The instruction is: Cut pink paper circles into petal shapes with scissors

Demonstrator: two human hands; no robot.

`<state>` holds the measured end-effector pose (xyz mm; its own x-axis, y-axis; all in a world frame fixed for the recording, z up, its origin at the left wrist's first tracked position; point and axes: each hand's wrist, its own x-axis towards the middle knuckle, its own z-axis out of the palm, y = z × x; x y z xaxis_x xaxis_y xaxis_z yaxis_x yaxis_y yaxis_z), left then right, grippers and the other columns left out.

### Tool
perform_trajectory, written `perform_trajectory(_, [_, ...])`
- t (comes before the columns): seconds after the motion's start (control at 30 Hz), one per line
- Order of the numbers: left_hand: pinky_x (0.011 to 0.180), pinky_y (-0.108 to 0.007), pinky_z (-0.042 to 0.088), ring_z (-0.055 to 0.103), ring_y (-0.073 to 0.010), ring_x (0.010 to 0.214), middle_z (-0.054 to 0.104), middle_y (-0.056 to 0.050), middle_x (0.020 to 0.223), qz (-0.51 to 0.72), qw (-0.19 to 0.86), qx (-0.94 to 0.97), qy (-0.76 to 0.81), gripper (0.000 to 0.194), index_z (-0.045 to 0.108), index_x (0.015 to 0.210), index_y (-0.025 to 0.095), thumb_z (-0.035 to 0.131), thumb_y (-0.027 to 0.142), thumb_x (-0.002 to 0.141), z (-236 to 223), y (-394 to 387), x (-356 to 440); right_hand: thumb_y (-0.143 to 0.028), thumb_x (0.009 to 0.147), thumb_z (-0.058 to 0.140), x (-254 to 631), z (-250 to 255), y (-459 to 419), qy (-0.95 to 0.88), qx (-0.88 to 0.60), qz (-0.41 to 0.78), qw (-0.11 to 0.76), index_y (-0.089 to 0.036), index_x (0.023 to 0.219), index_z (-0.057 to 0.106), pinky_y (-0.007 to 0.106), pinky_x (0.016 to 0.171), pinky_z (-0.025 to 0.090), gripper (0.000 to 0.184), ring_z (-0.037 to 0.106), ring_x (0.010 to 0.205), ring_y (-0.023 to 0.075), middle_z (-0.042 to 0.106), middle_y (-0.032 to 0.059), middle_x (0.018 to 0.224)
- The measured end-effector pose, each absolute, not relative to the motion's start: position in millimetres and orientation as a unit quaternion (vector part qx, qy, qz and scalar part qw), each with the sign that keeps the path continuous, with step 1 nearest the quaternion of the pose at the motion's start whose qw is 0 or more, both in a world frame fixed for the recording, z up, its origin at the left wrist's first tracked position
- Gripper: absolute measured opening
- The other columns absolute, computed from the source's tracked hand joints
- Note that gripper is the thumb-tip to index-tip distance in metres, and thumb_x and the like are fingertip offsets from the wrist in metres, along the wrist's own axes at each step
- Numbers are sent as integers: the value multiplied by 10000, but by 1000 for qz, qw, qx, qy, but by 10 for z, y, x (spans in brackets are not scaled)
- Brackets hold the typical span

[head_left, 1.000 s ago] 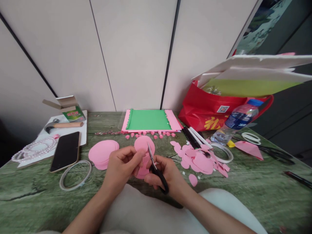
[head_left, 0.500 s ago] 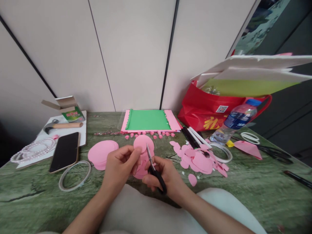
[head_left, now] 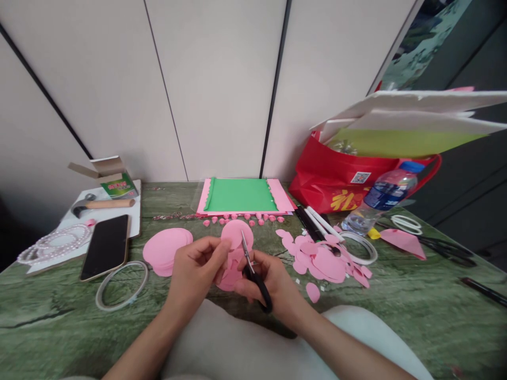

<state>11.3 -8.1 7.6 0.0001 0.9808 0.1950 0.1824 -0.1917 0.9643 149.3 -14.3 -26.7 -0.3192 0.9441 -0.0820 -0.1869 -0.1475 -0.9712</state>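
Between thumb and fingers, my left hand (head_left: 201, 264) pinches the edge of a pink paper circle (head_left: 236, 232). My right hand (head_left: 269, 277) is closed around black-handled scissors (head_left: 259, 285), whose blades point up and away across the circle. I cannot tell whether the blades are apart. Below the hands lie more pink paper pieces (head_left: 229, 277), partly hidden by my fingers. Left of my left hand sits a stack of pink paper circles (head_left: 163, 250). A pile of pink paper scraps (head_left: 322, 258) spreads to the right of my right hand.
Small pink rolled pieces (head_left: 233, 217) line up before a green sheet (head_left: 241, 194). To the left are a phone (head_left: 106, 247), a tape roll (head_left: 99, 295), a hammer (head_left: 105, 205) and bead strings (head_left: 55, 244). A water bottle (head_left: 386, 195) leans by a red bag (head_left: 328, 177) at right.
The pink circle in my left hand has shifted slightly to the right. The scissors have moved a little right with my right hand, their blades still across the circle.
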Motion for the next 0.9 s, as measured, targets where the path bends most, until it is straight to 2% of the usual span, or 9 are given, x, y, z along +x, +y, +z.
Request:
perform_trajectory(0.47, [346, -156, 289, 359, -43, 364, 430, 75, 434, 558, 377, 554, 490, 199, 549, 610, 163, 541, 270, 778, 61, -60, 96, -299, 518, 726, 1480, -286, -152, -493, -386, 663, 409, -167, 682, 479, 157, 335, 305, 324, 408, 342, 53, 506, -69, 443])
perform_trajectory(0.77, [357, -159, 292, 369, -47, 357, 426, 65, 378, 489, 341, 615, 516, 301, 511, 495, 156, 544, 296, 760, 69, -106, 125, -298, 507, 751, 1467, -327, -163, -497, -387, 660, 408, -169, 686, 473, 163, 333, 303, 355, 410, 327, 59, 517, -68, 438])
perform_trajectory(0.9, [344, -161, 266, 355, -47, 351, 421, 64, 377, 484, 360, 611, 512, 318, 497, 478, 158, 532, 299, 762, 86, -100, 114, -300, 518, 751, 1468, -356, -158, -502, -386, 656, 410, -167, 706, 481, 170, 359, 317, 355, 422, 359, 61, 516, -69, 478])
